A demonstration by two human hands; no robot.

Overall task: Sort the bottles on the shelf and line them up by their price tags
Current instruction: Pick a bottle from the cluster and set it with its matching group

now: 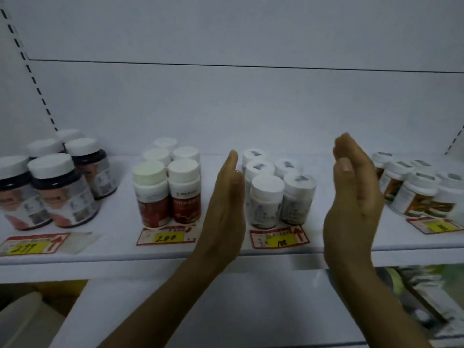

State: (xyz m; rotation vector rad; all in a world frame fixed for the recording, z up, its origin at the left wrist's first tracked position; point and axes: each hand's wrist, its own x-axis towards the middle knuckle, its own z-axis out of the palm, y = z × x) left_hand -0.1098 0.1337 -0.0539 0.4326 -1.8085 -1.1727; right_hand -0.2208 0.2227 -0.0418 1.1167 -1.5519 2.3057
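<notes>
The sorting looks nearly done: both hands are open and flat, holding nothing, the left hand (226, 207) and right hand (354, 197) flanking the grey-labelled bottles (276, 194) clustered behind their price tag (278, 238), perhaps to square them.

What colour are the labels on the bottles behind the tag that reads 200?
Dark red, under white caps, on the bottles behind that tag; the head view shows it.
</notes>
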